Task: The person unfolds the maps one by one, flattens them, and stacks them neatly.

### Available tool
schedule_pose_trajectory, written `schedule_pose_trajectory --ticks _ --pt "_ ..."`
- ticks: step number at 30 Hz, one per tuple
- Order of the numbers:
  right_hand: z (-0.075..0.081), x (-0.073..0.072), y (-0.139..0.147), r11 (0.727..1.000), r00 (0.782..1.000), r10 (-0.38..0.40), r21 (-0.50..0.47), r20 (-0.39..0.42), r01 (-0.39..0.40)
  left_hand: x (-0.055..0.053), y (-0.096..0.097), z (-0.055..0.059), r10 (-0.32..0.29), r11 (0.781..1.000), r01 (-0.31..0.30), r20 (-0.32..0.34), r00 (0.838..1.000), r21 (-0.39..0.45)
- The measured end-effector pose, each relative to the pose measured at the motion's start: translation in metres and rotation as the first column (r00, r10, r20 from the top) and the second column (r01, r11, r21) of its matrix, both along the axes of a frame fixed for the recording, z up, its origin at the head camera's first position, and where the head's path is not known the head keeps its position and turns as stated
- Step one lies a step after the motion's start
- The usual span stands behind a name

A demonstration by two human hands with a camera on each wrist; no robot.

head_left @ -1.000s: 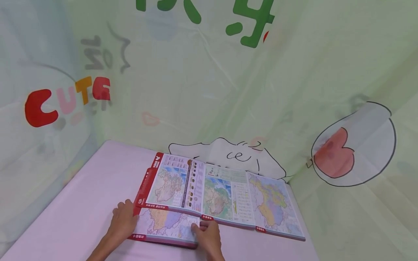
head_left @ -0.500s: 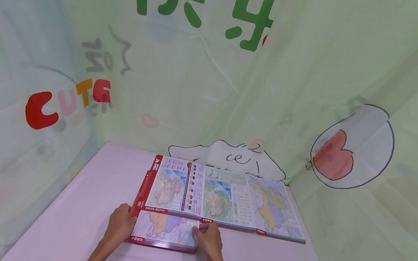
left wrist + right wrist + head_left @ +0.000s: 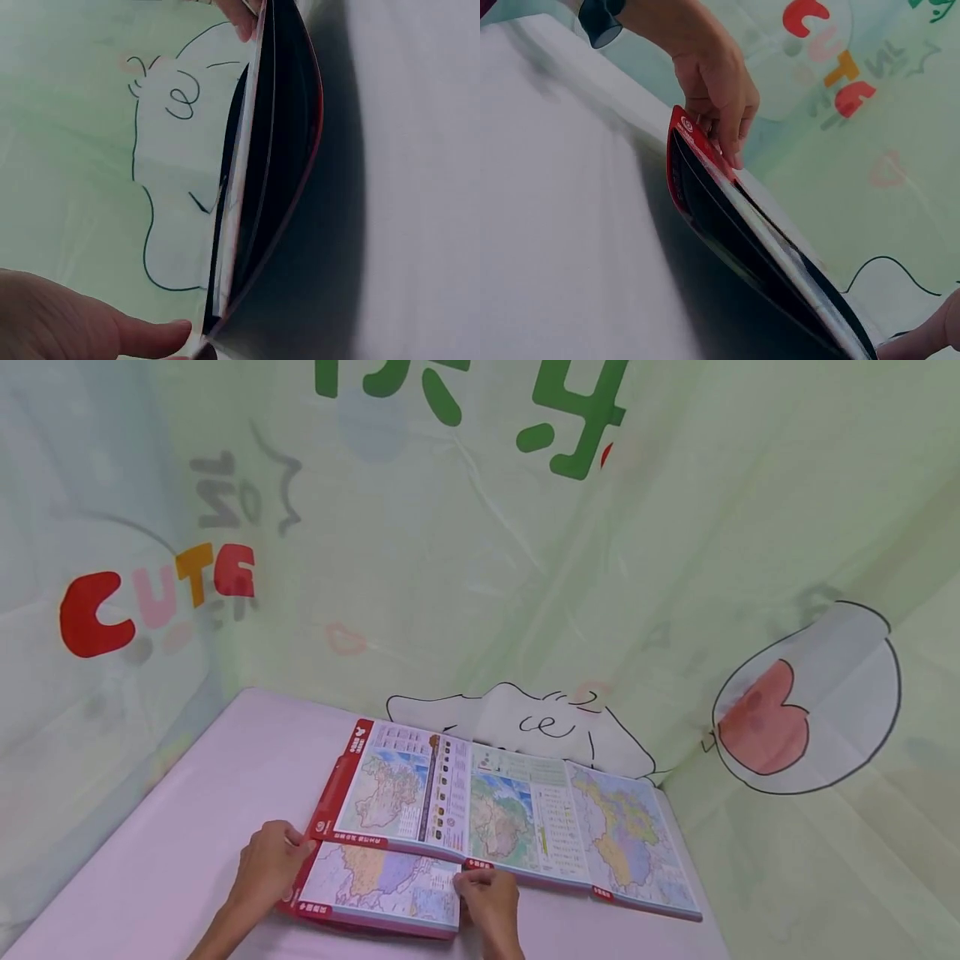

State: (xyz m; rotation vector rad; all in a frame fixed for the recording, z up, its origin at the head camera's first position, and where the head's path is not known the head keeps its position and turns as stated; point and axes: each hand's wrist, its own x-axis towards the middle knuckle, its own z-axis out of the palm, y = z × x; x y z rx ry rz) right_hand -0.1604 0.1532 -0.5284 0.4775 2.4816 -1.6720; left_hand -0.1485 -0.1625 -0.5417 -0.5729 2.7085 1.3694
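A folded map (image 3: 382, 885) with a red left edge lies nearest the person in the head view, its near side raised off the table. My left hand (image 3: 266, 864) grips its left edge. On the opposite side, my right hand (image 3: 491, 902) pinches the right edge between thumb and fingers. From the left wrist, the map's layers (image 3: 255, 172) show edge-on, dark inside and bowed apart, with the left thumb (image 3: 154, 337) at the corner. The right wrist view also has the layers (image 3: 757, 247) gapping, and the left hand (image 3: 720, 90) at the far red end.
Behind the held map lie a red-edged map (image 3: 390, 785), a middle map (image 3: 498, 818) and a right-hand map (image 3: 630, 835), side by side. They stand on a pale pink table (image 3: 225, 768). Printed fabric walls (image 3: 420, 568) enclose the table at the back and sides.
My left hand has shifted slightly left along the held map's edge, and more of its red lower layer shows. My right hand has moved a little right. The maps behind stay put.
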Motion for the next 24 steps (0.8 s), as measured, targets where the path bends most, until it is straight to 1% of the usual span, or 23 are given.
schedule_pose_trajectory --ticks 4,6,10,13,18,21,24 --pt "0.002 0.000 0.005 0.999 1.000 0.019 -0.034 0.021 -0.018 0.001 -0.007 0.005 0.002 1.000 -0.001 -0.042 0.999 0.025" --pt "0.003 0.000 0.007 0.998 1.000 0.029 -0.054 0.008 -0.028 0.001 -0.010 0.007 0.000 0.999 0.002 -0.057 0.998 0.042" --pt "0.007 0.002 0.009 0.996 0.999 0.034 -0.080 -0.011 -0.035 0.003 -0.014 0.012 0.006 0.996 -0.001 -0.059 0.998 0.086" --pt "0.012 0.004 0.010 0.995 0.999 0.036 -0.087 -0.014 -0.037 0.005 -0.016 0.017 0.026 0.991 -0.020 -0.045 0.999 0.135" --pt "0.023 0.007 0.012 0.998 0.999 0.038 -0.055 -0.033 -0.039 0.011 -0.016 0.033 0.045 0.978 -0.032 -0.056 0.997 0.207" --pt "0.031 0.009 0.014 0.999 0.998 0.034 -0.026 -0.044 -0.035 0.015 -0.014 0.045 0.040 0.972 -0.022 -0.072 0.997 0.236" --pt "0.041 0.011 0.017 0.999 0.998 0.037 -0.025 -0.049 -0.039 0.021 -0.012 0.056 0.027 0.968 -0.007 -0.077 0.997 0.252"
